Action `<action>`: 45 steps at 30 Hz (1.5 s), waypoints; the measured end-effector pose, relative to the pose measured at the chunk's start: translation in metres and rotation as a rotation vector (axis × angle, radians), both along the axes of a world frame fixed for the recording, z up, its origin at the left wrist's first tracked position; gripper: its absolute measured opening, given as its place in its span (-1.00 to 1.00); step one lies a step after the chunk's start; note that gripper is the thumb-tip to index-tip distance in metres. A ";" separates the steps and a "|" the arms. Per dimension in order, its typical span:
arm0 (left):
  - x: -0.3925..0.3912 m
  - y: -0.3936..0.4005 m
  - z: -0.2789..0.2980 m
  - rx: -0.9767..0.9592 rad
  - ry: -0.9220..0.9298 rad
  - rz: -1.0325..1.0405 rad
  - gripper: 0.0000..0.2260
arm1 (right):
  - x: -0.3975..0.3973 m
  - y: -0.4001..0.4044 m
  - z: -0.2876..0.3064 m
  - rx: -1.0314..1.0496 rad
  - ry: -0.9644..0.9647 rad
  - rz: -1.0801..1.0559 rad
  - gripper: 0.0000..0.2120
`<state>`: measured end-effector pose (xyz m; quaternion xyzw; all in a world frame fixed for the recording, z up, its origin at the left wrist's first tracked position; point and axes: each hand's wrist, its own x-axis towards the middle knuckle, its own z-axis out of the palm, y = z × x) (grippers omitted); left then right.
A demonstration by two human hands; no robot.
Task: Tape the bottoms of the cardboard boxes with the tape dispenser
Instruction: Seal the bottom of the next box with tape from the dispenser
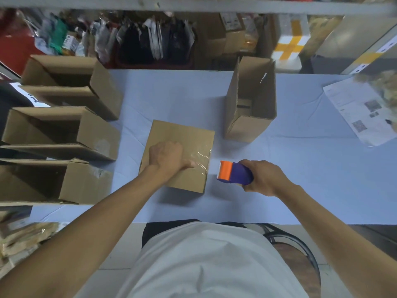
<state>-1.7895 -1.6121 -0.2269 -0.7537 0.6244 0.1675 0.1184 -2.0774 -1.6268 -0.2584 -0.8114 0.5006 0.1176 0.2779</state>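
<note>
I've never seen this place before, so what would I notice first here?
First, the bright orange and purple plastic tape dispenser, gripped by the right hand just right of the middle. Beside it, the left hand presses shiny clear tape onto an upturned brown cardboard box on the pale blue table. A row of open brown cardboard boxes lies along the left edge, and one more open box stands further back.
</note>
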 end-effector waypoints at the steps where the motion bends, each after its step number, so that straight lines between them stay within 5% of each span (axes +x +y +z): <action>1: -0.001 0.000 -0.003 -0.001 0.101 -0.107 -0.65 | 0.007 0.000 0.000 0.017 0.024 -0.003 -0.52; 3: -0.010 0.004 -0.005 0.031 0.414 -0.201 -0.85 | 0.026 0.000 0.001 0.054 0.133 -0.020 -0.60; 5: -0.017 0.004 -0.006 0.026 0.606 -0.175 -0.74 | 0.039 -0.003 0.003 0.068 0.294 0.014 -0.64; 11: -0.019 0.008 -0.024 -0.008 0.288 -0.592 -0.80 | 0.028 -0.001 0.001 -0.080 0.180 -0.279 -0.46; 14: -0.029 0.013 -0.025 -0.032 0.261 -0.516 -0.78 | 0.028 0.010 -0.009 -0.289 0.083 -0.285 -0.46; 19: -0.053 0.034 -0.036 -0.248 0.191 -0.244 -0.85 | 0.037 0.036 -0.027 -0.267 0.022 -0.217 -0.65; 22: -0.059 0.044 -0.040 -0.333 0.180 -0.157 -0.66 | 0.045 0.027 -0.022 -0.437 0.042 -0.187 -0.75; 27: -0.034 0.055 -0.031 -0.371 0.326 -0.155 -0.67 | 0.088 -0.022 -0.001 -0.393 -0.149 0.304 -0.35; 30: -0.004 0.065 -0.033 -0.429 0.378 -0.143 -0.72 | 0.121 -0.033 0.003 -0.315 -0.180 0.505 -0.38; 41: 0.016 0.077 -0.001 -0.804 0.245 -0.041 -0.87 | 0.136 -0.028 0.032 -0.179 -0.361 0.357 -0.52; 45: 0.031 0.061 0.036 -0.783 0.364 0.028 -0.95 | 0.144 -0.025 0.066 -0.218 -0.477 0.281 -0.61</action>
